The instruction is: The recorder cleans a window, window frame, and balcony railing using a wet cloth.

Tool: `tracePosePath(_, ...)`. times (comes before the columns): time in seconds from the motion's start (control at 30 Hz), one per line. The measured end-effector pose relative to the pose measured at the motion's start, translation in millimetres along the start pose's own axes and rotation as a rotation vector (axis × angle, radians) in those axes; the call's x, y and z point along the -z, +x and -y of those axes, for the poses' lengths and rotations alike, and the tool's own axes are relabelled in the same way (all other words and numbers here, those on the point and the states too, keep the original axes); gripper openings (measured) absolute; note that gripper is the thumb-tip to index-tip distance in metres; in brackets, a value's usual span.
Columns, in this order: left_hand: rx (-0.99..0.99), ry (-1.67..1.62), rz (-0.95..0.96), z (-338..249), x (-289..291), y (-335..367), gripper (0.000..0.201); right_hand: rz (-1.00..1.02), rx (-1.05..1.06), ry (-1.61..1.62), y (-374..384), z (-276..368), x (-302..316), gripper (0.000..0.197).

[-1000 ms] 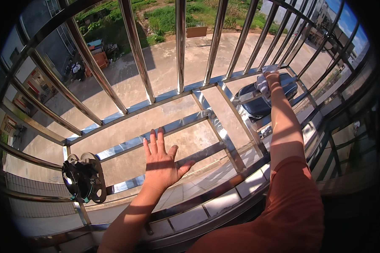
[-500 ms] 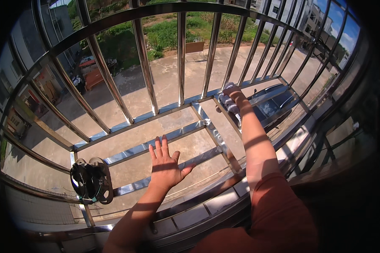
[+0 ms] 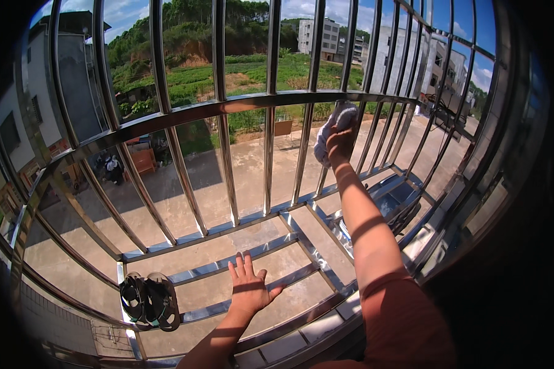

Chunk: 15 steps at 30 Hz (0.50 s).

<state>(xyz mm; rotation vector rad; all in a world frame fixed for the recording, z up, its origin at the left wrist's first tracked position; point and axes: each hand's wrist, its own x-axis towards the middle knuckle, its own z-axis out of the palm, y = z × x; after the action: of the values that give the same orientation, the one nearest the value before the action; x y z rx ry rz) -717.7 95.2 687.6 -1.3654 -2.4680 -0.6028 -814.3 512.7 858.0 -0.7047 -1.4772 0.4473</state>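
My right hand (image 3: 340,142) is raised at arm's length, its fingers closed round a grey-and-white cloth (image 3: 324,138). The cloth is against a shiny upright bar, just under the horizontal metal rail (image 3: 246,103) of the window cage. Lower down, my left hand (image 3: 251,289) is spread over the cage's floor bars (image 3: 228,265), fingers apart and nothing in it. Whether its palm rests on a bar I cannot tell. A pair of dark sandals (image 3: 148,301) lies on the floor bars to the left of that hand.
Upright metal bars (image 3: 228,166) enclose the front and sides, with wide gaps between the floor bars. Far below is a concrete yard (image 3: 191,166) with a parked dark car (image 3: 388,200). A tiled ledge (image 3: 317,326) runs along the near side.
My right hand has lifted the cloth from the lower front rail up to the horizontal rail. The view has tilted upward. My left hand stays spread over the floor bars.
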Motion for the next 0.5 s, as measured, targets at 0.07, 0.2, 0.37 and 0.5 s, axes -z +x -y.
tracePosePath(0.07,0.047,0.054,0.019,10,7,-8,0.066,0.257,-0.297,-0.238,-59,4,-8,0.08)
tracePosePath(0.2,0.036,0.03,-0.016,16,-3,-8,0.067,0.372,-0.278,-0.06,-48,-27,20,0.077)
tracePosePath(0.37,-0.014,0.018,-0.01,6,-9,-4,0.067,-0.17,0.151,0.24,97,47,20,0.058)
tracePosePath(0.5,0.005,0.017,0.019,6,-3,-5,0.067,0.255,0.388,-0.501,163,134,5,0.056)
